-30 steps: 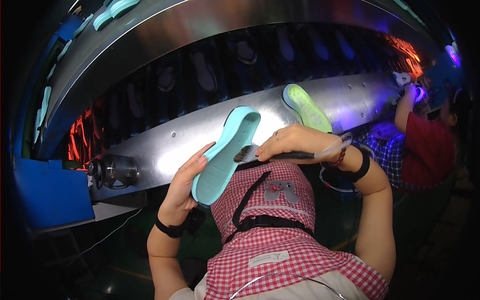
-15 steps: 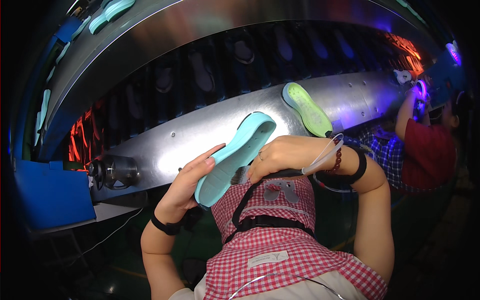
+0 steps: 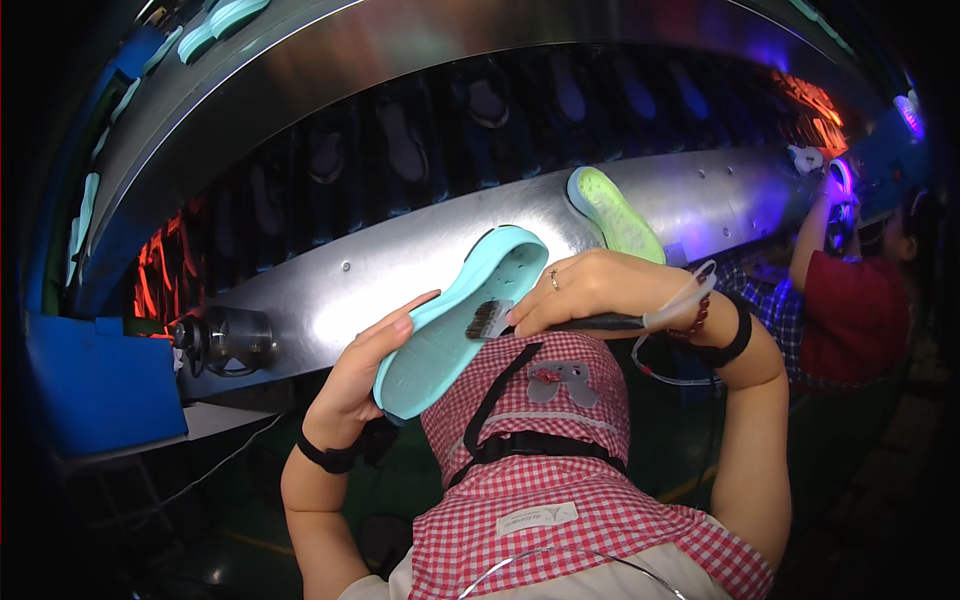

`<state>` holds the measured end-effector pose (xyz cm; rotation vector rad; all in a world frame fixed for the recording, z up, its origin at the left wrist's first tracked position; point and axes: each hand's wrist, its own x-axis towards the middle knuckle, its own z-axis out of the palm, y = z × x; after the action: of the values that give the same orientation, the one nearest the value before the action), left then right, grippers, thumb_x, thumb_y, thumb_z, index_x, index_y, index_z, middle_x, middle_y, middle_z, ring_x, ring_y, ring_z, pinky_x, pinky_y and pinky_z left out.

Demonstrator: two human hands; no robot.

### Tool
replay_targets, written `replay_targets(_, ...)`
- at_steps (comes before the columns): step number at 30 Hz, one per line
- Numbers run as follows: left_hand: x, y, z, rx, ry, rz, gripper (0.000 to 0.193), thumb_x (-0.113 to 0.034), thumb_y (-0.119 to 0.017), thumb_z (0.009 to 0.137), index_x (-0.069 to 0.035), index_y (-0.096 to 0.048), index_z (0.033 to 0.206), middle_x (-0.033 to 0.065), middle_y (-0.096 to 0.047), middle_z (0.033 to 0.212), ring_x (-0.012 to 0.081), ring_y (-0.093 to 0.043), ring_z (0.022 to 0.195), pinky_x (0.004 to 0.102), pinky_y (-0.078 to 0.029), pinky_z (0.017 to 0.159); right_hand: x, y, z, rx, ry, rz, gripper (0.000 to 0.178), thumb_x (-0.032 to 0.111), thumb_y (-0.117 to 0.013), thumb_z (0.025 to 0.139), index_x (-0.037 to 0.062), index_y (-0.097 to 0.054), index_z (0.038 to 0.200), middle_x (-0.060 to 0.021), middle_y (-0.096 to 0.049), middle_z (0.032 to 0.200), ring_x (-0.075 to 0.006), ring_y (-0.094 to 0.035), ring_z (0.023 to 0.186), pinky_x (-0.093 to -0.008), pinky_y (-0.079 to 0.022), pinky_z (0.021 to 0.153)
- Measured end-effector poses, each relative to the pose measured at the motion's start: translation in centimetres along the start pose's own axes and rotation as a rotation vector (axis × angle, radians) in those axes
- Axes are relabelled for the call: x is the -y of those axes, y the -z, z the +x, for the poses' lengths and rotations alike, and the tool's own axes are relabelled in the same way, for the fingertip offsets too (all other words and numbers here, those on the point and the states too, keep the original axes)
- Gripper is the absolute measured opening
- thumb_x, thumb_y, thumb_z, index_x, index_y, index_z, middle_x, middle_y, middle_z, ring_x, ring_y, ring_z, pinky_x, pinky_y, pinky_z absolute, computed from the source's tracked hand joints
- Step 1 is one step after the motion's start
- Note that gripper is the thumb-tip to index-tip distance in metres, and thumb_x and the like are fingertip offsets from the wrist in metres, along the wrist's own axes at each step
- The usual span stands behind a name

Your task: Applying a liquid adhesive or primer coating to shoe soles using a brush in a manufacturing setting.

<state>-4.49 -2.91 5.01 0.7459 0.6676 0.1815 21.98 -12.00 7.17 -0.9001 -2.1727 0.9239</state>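
A light turquoise shoe sole [image 3: 432, 356] is tilted up in front of me, its hollow inner side facing right. My left hand [image 3: 362, 370] grips it by its left edge, thumb on the rim. A brush [image 3: 600, 322] with dark bristles and a clear tube at its handle end is pinched in my right hand [image 3: 575, 290]. The bristles lie against the inside of the sole near its middle. Beyond my right hand, a second sole [image 3: 615, 210], yellow-green inside with a pale blue rim, rests on the metal ledge.
A curved metal ledge [image 3: 420, 230] runs across in front of me. Behind it, soles ride in a dark conveyor channel [image 3: 400, 130]. A metal canister [image 3: 238, 340] stands at the left by a blue housing [image 3: 115, 385]. A co-worker in a red top [image 3: 855, 310] works at the right.
The brush has moved up along the sole's inside, and my right hand has shifted slightly right and up with it. My left hand and the sole have moved a little left.
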Motion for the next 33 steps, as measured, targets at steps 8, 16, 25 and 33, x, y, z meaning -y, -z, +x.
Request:
replay_targets(8, 0.5, 0.3, 0.4, -0.001, -0.14, -0.147, 0.056, -0.028, -0.046, 0.087, 0.002, -0.029, 0.131, 0.0192, -0.045, 0.123, 0.0252, -0.051, 0.108, 0.0346, -0.046, 0.089, 0.2, -2.1, -1.3, -0.141, -0.281, 0.422, 0.023, 0.008, -0.061, 0.078, 0.0013, -0.062, 0.1, -0.0089, -0.066, 0.086, -0.0141, -0.062, 0.074, -0.0234, -0.048, 0.067)
replay_targets(16, 3.1, -0.7, 3.0, 0.036, -0.278, -0.308, 0.055, -0.027, -0.042, 0.086, 0.001, -0.028, 0.132, 0.0196, -0.044, 0.124, 0.0267, -0.05, 0.11, 0.0377, -0.043, 0.092, -1.3, -8.7, 0.6, -0.635, -0.363, 0.603, 0.018, 0.01, -0.061, 0.08, 0.0014, -0.065, 0.095, -0.0056, -0.065, 0.075, -0.0078, -0.058, 0.066, -0.0194, -0.045, 0.059)
replay_targets(25, 4.4, 0.1, 3.5, 0.006, -0.282, -0.403, 0.054, -0.025, -0.043, 0.086, -0.001, -0.025, 0.132, 0.0182, -0.045, 0.12, 0.0304, -0.055, 0.102, 0.0456, -0.053, 0.075, -4.3, -9.6, 0.1, -0.988, -0.332, 0.162, 0.015, 0.004, -0.059, 0.079, -0.0022, -0.063, 0.092, -0.014, -0.065, 0.089, -0.0171, -0.062, 0.08, -0.0252, -0.048, 0.071)
replay_targets(33, 5.7, -0.4, 3.9, -0.028, -0.282, -0.381, 0.057, -0.024, -0.047, 0.085, 0.0, -0.026, 0.132, 0.0176, -0.043, 0.123, 0.0288, -0.053, 0.104, 0.0424, -0.051, 0.081, -5.3, -9.9, 2.2, -0.916, -0.285, -0.286, 0.029, 0.009, -0.065, 0.072, -0.0045, -0.061, 0.097, -0.0203, -0.062, 0.095, -0.0297, -0.061, 0.083, -0.0338, -0.046, 0.076)
